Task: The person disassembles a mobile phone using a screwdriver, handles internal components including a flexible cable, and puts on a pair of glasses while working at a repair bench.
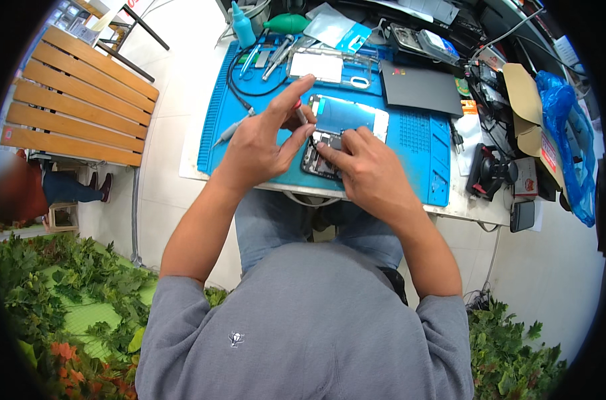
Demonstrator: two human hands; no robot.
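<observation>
My left hand (256, 147) pinches a slim tool with a red end (300, 110), probably a small screwdriver, over an opened phone (321, 165) on the blue mat (416, 167). The phone's screen part (356, 117) is raised behind its exposed insides. My right hand (373, 170) has its index finger extended onto those insides beside the tool's lower end, other fingers curled; what they hold, if anything, is hidden. A grey-handled pen-like tool with a cable (229, 131) lies left of my left hand.
Behind are a clear tray (313, 65), tools (276, 60), a blue bottle (241, 27), green air blower (286, 23) and dark flat box (419, 90). Cardboard (526, 100) and blue plastic bag (566, 147) crowd the right. Another person (66, 187) is at left beside a slatted bench (83, 97).
</observation>
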